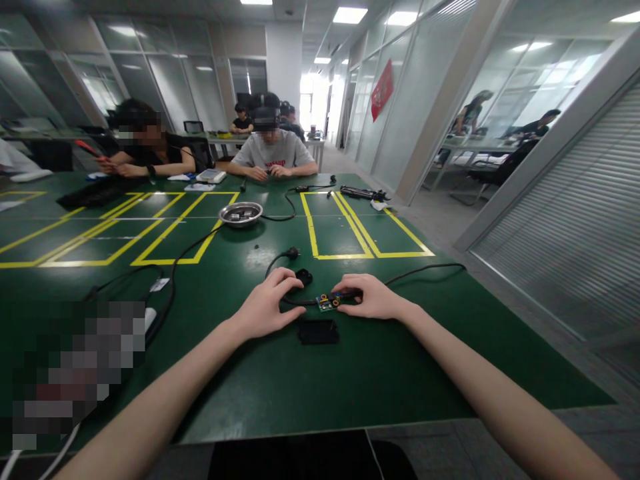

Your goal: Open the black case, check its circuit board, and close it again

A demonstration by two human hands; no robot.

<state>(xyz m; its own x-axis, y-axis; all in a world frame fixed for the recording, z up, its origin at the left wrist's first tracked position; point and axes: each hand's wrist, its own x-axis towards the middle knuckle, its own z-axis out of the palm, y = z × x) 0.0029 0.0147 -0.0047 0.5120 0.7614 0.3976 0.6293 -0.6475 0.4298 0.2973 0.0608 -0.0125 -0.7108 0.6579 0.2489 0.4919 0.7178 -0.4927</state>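
A small green circuit board [328, 303] with yellow ringed coils lies in front of me, with a black cable joined to its left side. My right hand [369, 297] pinches the board's right edge, close to the dark wires there. My left hand [270, 301] is to the left, thumb and fingers apart around the cable [300, 303]. Its fingertips are near or touching a small black plastic cover [304, 277]; contact is hard to tell. Nearer to me, a black rectangular housing half [319, 331] rests on the green table [380, 380].
A black plug [293, 253] lies beyond my hands. Further off stand a metal bowl [241, 214] with small metal parts and a dark tool [364, 193]. Yellow tape [343, 257] marks the table. A blurred-out object [80, 367] is at left. People sit across the table.
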